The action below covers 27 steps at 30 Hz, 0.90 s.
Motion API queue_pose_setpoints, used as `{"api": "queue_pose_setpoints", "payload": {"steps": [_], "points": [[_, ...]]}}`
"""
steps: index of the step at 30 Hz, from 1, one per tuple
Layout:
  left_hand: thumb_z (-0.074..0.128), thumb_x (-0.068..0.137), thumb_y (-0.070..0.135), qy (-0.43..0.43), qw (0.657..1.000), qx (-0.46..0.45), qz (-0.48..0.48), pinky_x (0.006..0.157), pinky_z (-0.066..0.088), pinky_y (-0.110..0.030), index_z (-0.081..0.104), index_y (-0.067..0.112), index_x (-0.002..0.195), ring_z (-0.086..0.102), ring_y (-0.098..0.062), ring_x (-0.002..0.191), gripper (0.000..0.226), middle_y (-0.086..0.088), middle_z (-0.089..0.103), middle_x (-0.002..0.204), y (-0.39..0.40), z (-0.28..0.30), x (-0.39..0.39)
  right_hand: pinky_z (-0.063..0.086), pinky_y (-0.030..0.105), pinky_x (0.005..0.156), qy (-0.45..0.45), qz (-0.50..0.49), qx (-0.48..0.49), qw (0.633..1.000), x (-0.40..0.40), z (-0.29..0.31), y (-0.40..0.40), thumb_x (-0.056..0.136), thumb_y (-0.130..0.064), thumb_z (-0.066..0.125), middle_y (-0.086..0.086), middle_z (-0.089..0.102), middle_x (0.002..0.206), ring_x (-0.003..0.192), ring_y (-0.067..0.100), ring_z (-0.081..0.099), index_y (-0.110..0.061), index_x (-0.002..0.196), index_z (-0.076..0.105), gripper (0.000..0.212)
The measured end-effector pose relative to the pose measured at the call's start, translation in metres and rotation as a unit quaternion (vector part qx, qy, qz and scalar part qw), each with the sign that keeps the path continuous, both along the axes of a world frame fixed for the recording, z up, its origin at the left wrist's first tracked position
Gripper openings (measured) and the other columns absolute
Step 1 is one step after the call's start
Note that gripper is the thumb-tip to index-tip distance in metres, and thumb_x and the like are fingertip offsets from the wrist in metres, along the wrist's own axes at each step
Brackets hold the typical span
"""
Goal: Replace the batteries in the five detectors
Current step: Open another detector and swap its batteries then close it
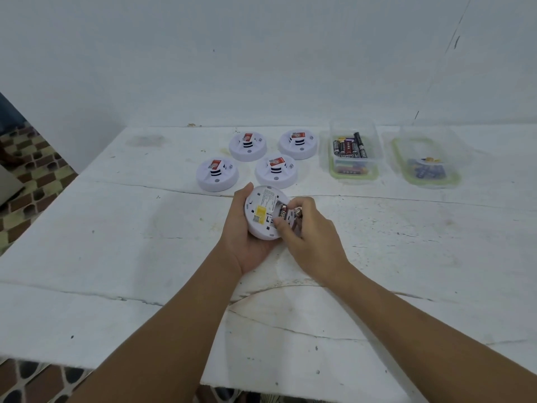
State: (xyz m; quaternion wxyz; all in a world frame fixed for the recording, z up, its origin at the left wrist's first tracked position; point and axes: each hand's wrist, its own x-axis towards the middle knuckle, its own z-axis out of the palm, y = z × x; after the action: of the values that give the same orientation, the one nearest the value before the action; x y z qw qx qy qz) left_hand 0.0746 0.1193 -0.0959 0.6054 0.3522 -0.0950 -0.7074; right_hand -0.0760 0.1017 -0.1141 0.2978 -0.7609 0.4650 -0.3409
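Resting on a scuffed white table [116, 228] by a white wall [203, 53], both hands [247, 245] clutch a detector [263, 212].

Single head-mounted view: we look forward and down across the table [116, 257] from its near edge, close above it, toward the wall [203, 53] behind its far edge.

Lying on a white, scratched table [116, 228]: four round white detectors [217, 174] in a bunch near the far edge. Sitting just to their right, a clear box [353, 149] with batteries inside. Resting farther right, a second clear box [427, 158] with something blue and yellow in it.
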Motion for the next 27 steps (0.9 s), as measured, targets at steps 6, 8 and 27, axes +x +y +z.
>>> {"api": "queue_pose_setpoints", "payload": {"steps": [6, 8, 27], "points": [[0.056, 0.097, 0.054, -0.003, 1.0, 0.011, -0.005, 0.087, 0.059, -0.045, 0.08, 0.007, 0.101, 0.075, -0.031, 0.092, 0.052, -0.018, 0.075, 0.105, -0.001, -0.001, 0.001, 0.042, 0.035, 0.07, 0.018, 0.011, 0.009, 1.0, 0.001, 0.007, 0.002, 0.1, -0.047, 0.061, -0.02, 0.057, 0.08, 0.07, 0.002, 0.055, -0.027, 0.116, 0.048, 0.028], [0.054, 0.098, 0.054, -0.003, 1.0, 0.013, -0.011, 0.089, 0.058, -0.043, 0.08, 0.008, 0.099, 0.075, -0.03, 0.092, 0.053, -0.017, 0.075, 0.104, -0.001, -0.003, 0.001, 0.049, 0.041, 0.074, 0.009, 0.015, 0.025, 1.0, 0.002, 0.012, 0.002, 0.1, -0.043, 0.061, -0.016, 0.063, 0.086, 0.075, 0.006, 0.059, -0.026, 0.112, 0.046, 0.026], [0.055, 0.095, 0.052, -0.068, 0.998, 0.002, -0.011, 0.096, 0.053, -0.045, 0.069, 0.01, 0.121, 0.068, -0.031, 0.1, 0.052, -0.017, 0.072, 0.109, 0.001, 0.009, -0.006, 0.047, 0.021, 0.079, -0.218, -0.045, 0.142, 0.965, 0.004, 0.018, 0.001, 0.108, -0.023, 0.052, -0.008, 0.063, 0.103, 0.088, -0.005, 0.061, -0.032, 0.127, 0.049, 0.021]]}}
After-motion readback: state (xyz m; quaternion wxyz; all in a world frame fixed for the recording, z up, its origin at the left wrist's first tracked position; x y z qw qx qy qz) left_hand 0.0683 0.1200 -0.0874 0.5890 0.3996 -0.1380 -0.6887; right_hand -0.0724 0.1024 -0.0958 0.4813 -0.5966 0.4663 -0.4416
